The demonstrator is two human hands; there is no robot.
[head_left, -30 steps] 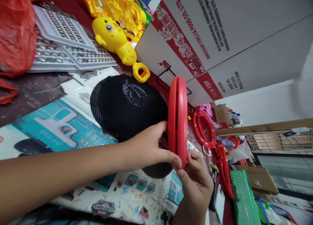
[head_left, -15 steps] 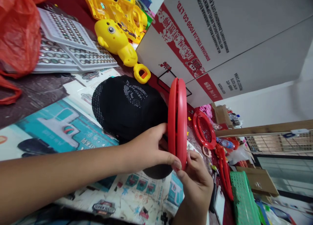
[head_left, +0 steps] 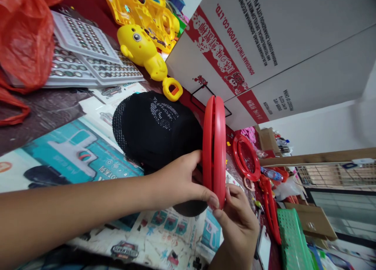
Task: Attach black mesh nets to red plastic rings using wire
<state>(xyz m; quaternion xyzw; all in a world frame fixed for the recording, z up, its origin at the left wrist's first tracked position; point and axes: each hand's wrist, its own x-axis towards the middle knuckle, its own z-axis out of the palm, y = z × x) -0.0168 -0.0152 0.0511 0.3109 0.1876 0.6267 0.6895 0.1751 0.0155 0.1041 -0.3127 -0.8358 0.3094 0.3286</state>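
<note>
Left hand [head_left: 179, 180] and right hand [head_left: 239, 223] both pinching bottom edge of red disc pair [head_left: 214, 144], 2 halves held upright, edge-on to camera, above tabletop [head_left: 44, 109]. Black cap [head_left: 152, 129] right behind it. Halves look slightly parted at top, hard to tell. Yellow toy [head_left: 143, 54] further back.

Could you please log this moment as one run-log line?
left hand: grips red disc pair | right hand: pinches its lower rim | disc: on edge, before black cap
</note>
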